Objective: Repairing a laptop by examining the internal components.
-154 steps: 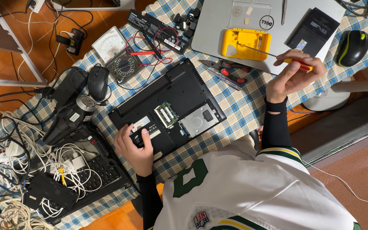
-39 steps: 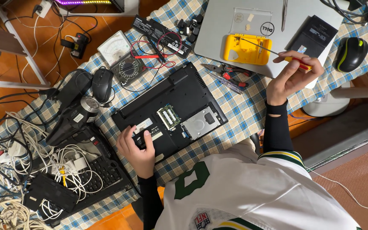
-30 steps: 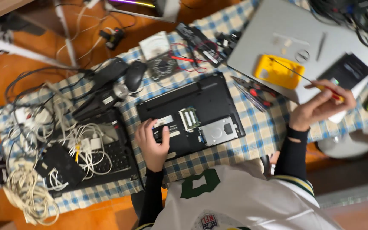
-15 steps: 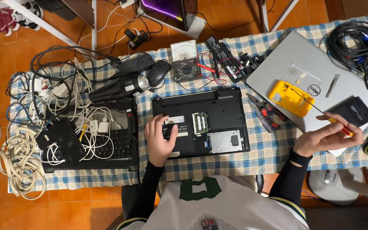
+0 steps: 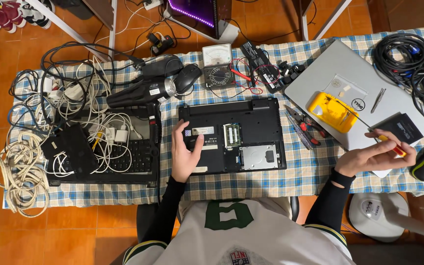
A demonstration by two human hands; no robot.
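Black laptop [image 5: 231, 135] lying upside down near the middle of the checked tablecloth [image 5: 300, 172], bottom covers off, memory module [image 5: 231, 135] and silver drive [image 5: 258, 158] exposed. Left hand [image 5: 186, 154] laid flat on the left part of the underside, fingers spread and loosely open, nothing gripped, merely steadying. Right hand [image 5: 374, 154] well apart to the right, over the edge of the closed silver laptop [image 5: 354, 93], curled shut round a screwdriver [image 5: 391, 147] with red-and-yellow handle, thin shaft pointing toward the yellow case [image 5: 332, 112]. Judged: chassis stiff, moderately heavy, unlikely to slide on cloth; best held by the plastic edges or the solid left panel, as now. Exposed boards judged fragile; no pressing on the module or drive face. Screwdriver judged light, rigid, handle easy to pinch. Pliers [image 5: 303, 125] just right of the laptop; multimeter [image 5: 217, 66] behind it.
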